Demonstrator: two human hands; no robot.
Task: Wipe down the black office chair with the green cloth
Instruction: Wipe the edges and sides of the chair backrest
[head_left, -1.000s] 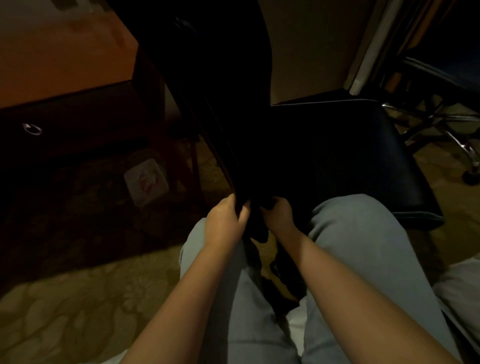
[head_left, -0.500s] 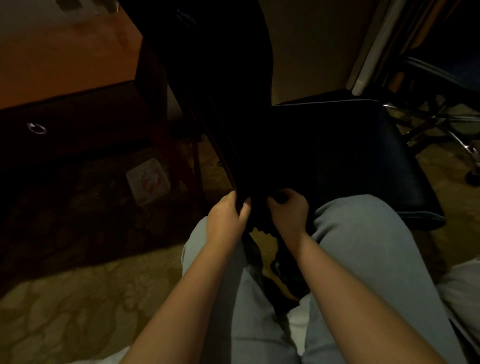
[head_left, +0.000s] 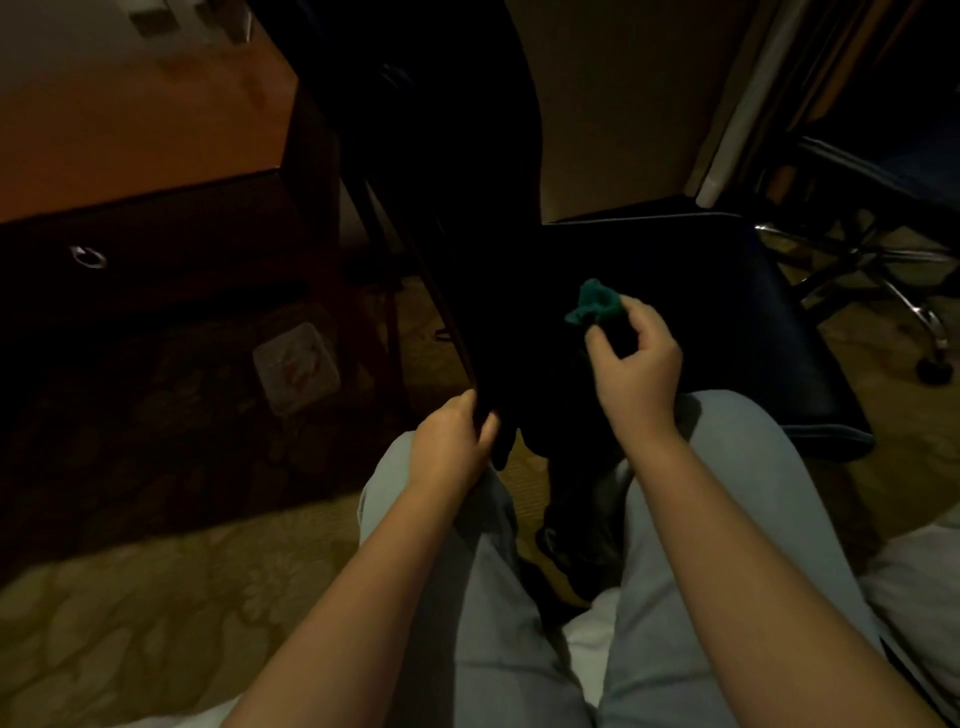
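a desk is standing at far left. the left hand is curling round the lower edge of the chair back, gripping it. the bunched cloth is hanging over the seat, the right hand pinching it.

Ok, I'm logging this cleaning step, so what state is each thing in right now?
Crumpled green cloth: bunched, pinched by the right hand; chair contact unclear.
Black padded office chair: upright, backrest edge gripped by the left hand.
Dark wooden drawer with ring pull: closed.
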